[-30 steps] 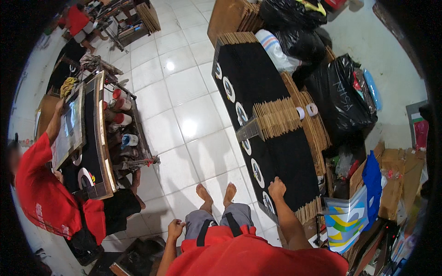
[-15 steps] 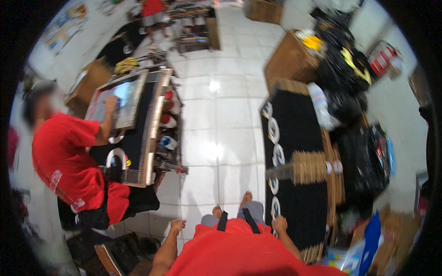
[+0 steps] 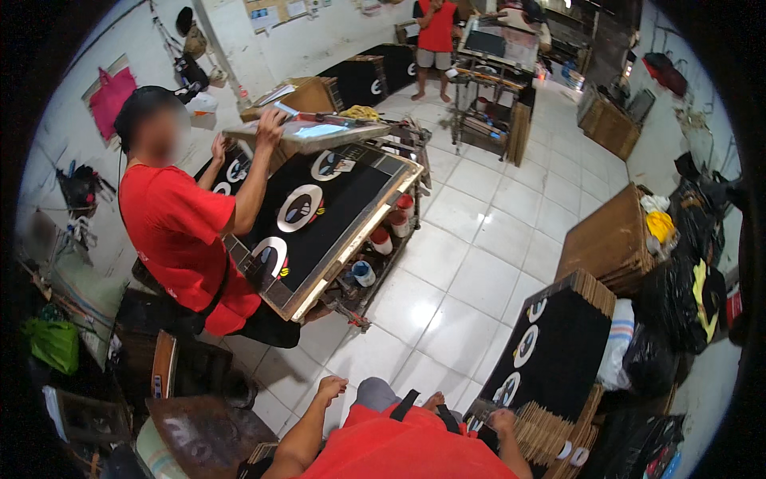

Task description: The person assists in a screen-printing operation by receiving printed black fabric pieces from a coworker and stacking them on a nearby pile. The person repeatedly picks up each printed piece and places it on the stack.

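Right hand (image 3: 503, 418) rests on the near end of the black printed cloth (image 3: 558, 351) laid over wooden boards (image 3: 550, 435), near right; can't tell if it's gripping. Left hand (image 3: 330, 389) hangs loose, empty, over the white floor (image 3: 471, 271). Far left, a co-worker (image 3: 187, 239) leans on a print table (image 3: 319, 215).

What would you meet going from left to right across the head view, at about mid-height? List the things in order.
Pink cloth on the wall → co-worker in a red shirt → black printed fabric on the print table → white tiled floor → stack of brown boards → black bags.
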A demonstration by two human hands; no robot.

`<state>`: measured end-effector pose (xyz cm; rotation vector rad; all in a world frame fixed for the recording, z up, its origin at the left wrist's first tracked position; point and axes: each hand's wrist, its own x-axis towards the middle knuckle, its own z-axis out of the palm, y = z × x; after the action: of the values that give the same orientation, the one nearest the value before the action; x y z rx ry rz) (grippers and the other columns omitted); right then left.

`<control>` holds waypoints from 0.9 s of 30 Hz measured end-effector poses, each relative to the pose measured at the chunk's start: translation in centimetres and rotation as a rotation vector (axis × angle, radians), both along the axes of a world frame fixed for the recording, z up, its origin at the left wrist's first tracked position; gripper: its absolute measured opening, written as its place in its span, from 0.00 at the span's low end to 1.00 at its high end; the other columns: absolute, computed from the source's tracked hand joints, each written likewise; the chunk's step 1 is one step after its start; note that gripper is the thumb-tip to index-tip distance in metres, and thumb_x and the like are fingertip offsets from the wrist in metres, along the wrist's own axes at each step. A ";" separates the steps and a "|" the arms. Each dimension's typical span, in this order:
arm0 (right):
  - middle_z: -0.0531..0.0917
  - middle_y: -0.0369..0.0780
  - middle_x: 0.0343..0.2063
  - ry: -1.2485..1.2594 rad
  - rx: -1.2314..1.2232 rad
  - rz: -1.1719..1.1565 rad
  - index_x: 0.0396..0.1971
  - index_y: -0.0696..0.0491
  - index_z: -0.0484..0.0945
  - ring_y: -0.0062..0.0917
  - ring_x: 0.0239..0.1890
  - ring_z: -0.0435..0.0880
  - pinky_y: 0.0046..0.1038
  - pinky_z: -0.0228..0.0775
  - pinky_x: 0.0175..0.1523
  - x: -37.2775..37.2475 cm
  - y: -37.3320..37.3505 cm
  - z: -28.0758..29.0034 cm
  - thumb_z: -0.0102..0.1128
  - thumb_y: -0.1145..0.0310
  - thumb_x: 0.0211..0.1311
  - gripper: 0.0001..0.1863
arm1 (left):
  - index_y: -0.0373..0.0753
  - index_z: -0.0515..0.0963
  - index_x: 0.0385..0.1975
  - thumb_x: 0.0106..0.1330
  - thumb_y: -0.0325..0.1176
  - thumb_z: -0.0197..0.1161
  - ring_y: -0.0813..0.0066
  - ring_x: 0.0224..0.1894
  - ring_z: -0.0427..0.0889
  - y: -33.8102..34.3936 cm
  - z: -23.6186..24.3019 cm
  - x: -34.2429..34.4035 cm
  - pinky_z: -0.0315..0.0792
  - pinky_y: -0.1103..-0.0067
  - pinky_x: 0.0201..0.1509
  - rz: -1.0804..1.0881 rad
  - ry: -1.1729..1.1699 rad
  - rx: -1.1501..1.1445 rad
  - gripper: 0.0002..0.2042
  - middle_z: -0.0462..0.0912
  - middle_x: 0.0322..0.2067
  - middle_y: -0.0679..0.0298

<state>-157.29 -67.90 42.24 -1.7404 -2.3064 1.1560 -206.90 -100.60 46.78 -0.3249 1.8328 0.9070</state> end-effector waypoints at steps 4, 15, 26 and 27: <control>0.82 0.47 0.21 -0.301 0.016 -0.112 0.23 0.59 0.81 0.38 0.28 0.83 0.36 0.74 0.35 -5.4 10.9 3.6 0.62 0.65 0.45 0.11 | 0.38 0.77 0.34 0.58 0.36 0.62 0.75 0.29 0.78 -0.5 -0.1 -2.0 0.70 0.74 0.31 0.206 0.067 0.030 0.10 0.80 0.27 0.63; 0.81 0.39 0.23 0.339 -0.361 0.193 0.29 0.61 0.78 0.21 0.23 0.79 0.22 0.73 0.30 -40.6 9.7 3.6 0.61 0.76 0.51 0.06 | 0.44 0.76 0.29 0.51 0.38 0.67 0.77 0.24 0.70 0.5 -1.8 -20.9 0.64 0.78 0.28 0.912 0.269 -0.084 0.10 0.74 0.26 0.68; 0.80 0.38 0.35 1.081 -1.588 -0.270 0.38 0.53 0.73 0.31 0.39 0.80 0.39 0.71 0.49 -75.0 4.9 7.5 0.58 0.63 0.60 0.11 | 0.40 0.73 0.23 0.58 0.36 0.64 0.78 0.16 0.70 2.8 8.9 -23.9 0.61 0.81 0.18 0.852 0.223 0.374 0.10 0.75 0.19 0.68; 0.81 0.39 0.34 1.069 -1.590 -0.286 0.36 0.53 0.74 0.31 0.38 0.80 0.39 0.72 0.48 -76.2 5.4 7.3 0.58 0.65 0.60 0.09 | 0.40 0.73 0.23 0.59 0.36 0.64 0.78 0.16 0.70 2.9 9.7 -23.5 0.61 0.81 0.19 0.844 0.229 0.391 0.09 0.74 0.18 0.69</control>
<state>-233.53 -62.50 49.49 -0.7730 -0.2921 3.0057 -230.36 -97.69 56.51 -0.7971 1.6578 1.9125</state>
